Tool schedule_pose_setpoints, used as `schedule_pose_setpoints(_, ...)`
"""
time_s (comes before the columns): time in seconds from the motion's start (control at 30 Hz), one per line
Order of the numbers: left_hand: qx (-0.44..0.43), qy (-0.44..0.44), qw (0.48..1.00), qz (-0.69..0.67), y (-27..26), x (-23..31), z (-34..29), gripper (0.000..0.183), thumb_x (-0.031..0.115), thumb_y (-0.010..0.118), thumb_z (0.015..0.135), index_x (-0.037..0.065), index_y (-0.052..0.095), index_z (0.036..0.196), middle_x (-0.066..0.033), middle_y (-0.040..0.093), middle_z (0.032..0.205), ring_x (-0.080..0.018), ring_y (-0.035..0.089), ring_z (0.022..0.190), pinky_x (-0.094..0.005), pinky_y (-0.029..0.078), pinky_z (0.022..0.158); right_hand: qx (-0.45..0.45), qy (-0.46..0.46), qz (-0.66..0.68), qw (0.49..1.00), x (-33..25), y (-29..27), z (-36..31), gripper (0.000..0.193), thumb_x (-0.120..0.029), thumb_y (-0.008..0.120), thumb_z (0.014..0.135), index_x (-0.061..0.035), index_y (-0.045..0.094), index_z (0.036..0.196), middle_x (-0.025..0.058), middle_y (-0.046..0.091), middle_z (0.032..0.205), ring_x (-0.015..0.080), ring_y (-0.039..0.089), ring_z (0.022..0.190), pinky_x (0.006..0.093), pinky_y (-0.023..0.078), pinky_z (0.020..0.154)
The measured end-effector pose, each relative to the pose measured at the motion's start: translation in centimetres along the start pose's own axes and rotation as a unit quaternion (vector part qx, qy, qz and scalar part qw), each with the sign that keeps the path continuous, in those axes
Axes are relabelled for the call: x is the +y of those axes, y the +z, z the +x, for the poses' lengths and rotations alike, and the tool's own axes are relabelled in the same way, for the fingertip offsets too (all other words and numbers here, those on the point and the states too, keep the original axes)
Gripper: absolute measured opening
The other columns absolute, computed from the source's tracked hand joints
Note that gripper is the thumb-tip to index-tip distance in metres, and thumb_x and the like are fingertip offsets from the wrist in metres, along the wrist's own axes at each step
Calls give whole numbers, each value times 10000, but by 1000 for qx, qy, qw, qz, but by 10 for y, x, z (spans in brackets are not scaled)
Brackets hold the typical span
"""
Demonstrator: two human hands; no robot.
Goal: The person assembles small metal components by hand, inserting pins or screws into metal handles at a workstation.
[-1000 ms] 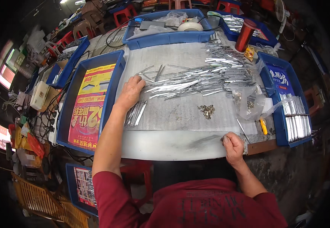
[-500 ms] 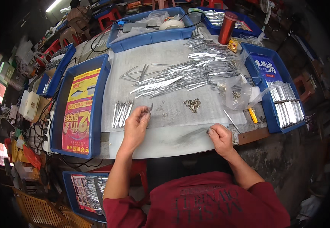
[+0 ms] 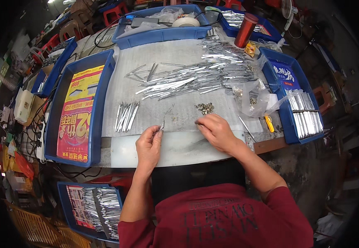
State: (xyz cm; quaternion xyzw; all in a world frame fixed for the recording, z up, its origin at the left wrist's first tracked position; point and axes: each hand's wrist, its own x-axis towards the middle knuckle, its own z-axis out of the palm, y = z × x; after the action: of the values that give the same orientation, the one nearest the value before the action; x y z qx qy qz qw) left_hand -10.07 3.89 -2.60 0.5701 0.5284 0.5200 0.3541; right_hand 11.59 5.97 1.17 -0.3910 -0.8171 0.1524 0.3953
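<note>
My left hand [image 3: 148, 144] is closed in a pinch on a thin metal strip [image 3: 163, 123], whose tip sticks up past the fingers. To its right my right hand [image 3: 216, 132] is closed too, fingertips pressed together just below a small pile of brass-coloured parts [image 3: 204, 108]. What those fingertips hold, if anything, is too small to make out. Left of my hands lies a small row of metal strips [image 3: 127, 117]. Beyond them a large heap of silvery metal strips [image 3: 212, 72] spreads over the white sheet [image 3: 154, 53].
Blue trays stand on the left [image 3: 95, 124], at the back [image 3: 163, 36] and on the right [image 3: 289, 120]. A red flask [image 3: 246, 31], a plastic bag [image 3: 254, 99] and a yellow cutter [image 3: 269, 123] are on the right side. Another tray of strips [image 3: 63, 206] sits low at left.
My right hand has moved left and forward, from the table's near right edge to the small brass-coloured parts. My left hand still pinches its strip, now slightly closer to me. The view has shifted slightly.
</note>
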Motion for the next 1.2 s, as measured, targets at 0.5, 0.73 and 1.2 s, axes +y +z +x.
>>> schedule_pose_setpoints(0.5,12,-21,999,-27,2,5,-3,143,58,556,801,-34,569,909,-66,568,744,-83,492,626,-212,412,568,-139,57,-150,977,22,50,54,105,-43,522,653,30,568,594,212,556,623,356,563,612,430,451,587)
schedule_pose_setpoints(0.73,15,4,1000,7,3,4,-3,145,63,558,798,-35,570,903,-81,566,752,-96,498,617,-219,415,565,-199,46,-215,955,13,53,69,77,-18,528,610,28,590,604,214,570,633,343,579,616,408,468,574)
schedule_pose_setpoints(1.2,28,19,999,9,4,2,-4,136,51,557,788,-29,563,898,-104,573,768,-124,525,614,-237,425,560,-138,135,-75,978,10,38,55,177,-93,473,700,45,583,716,240,564,714,368,559,693,432,432,657)
